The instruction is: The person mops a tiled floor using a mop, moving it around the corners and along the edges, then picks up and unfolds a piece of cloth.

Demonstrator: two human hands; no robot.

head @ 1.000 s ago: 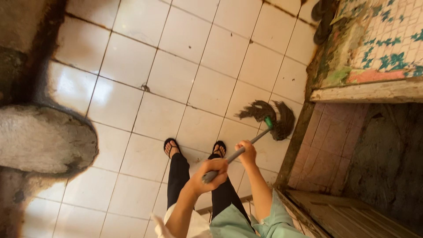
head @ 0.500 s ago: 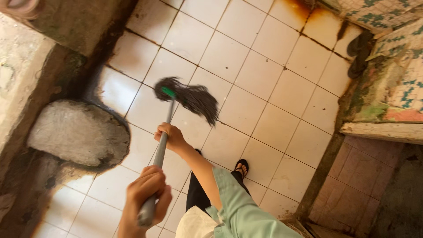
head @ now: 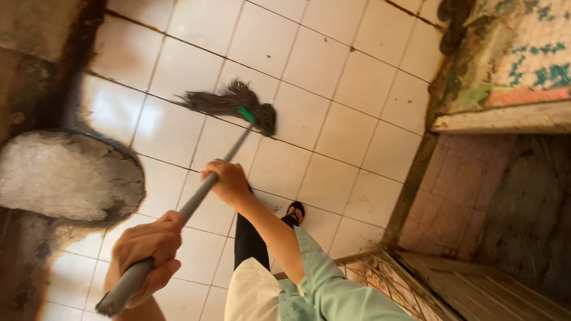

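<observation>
One person, two bare hands, both wrapped around one long grey mop handle. The left hand is gripping the near end of the pole, fingers curled tight around it, low in the view. The right hand is clamping the same pole further along, roughly mid-shaft, with its arm in a pale green sleeve reaching in from below. The handle is slanting up and to the right from the left hand toward one dark grey string mop head, joined by a small green plastic collar. The mop head is lying on the glossy white tiled floor, strands fanned out to the left — well ahead of both hands.

One foot in a black open sandal is showing on the tiles just beyond the right forearm, and one black trouser leg is running down from it; a second foot is not visible. One rounded grey stone slab is sitting at the left edge of the floor, beside a dark stained wall. At the upper right one worn patterned surface with green and pink paint is bordering the tiles — below it a pinkish tiled step and one rusty wire grate near the bottom.
</observation>
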